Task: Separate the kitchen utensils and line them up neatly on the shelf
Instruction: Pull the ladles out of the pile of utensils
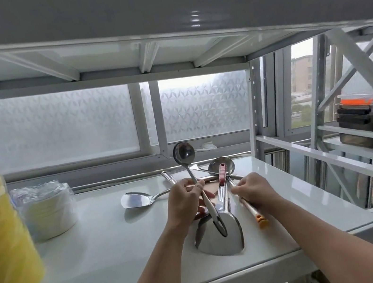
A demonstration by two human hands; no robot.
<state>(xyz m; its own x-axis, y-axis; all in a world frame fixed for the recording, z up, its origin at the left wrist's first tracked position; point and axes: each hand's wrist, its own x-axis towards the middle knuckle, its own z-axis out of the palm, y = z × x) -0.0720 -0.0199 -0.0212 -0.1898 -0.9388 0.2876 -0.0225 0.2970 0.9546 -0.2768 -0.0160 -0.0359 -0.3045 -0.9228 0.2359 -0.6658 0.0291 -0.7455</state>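
The white shelf point(99, 244) carries a tangled utensil pile point(215, 186) toward its right edge; the left hand point(186, 203) has its fingers clenched around a lifted ladle point(191, 165); the right hand point(254, 191) grips an orange-tipped handle point(252, 209); pulling crossed handles apart could drag neighbours off the front edge.

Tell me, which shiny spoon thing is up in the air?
The small ladle in the left hand. Its bowl points up above the shelf, while the other utensils lie flat.

Polished metal ladle point(183, 153), mirror-bright steel spatula point(220, 237), glossy white shelf point(105, 250), crinkled clear plastic wrap point(40, 192)
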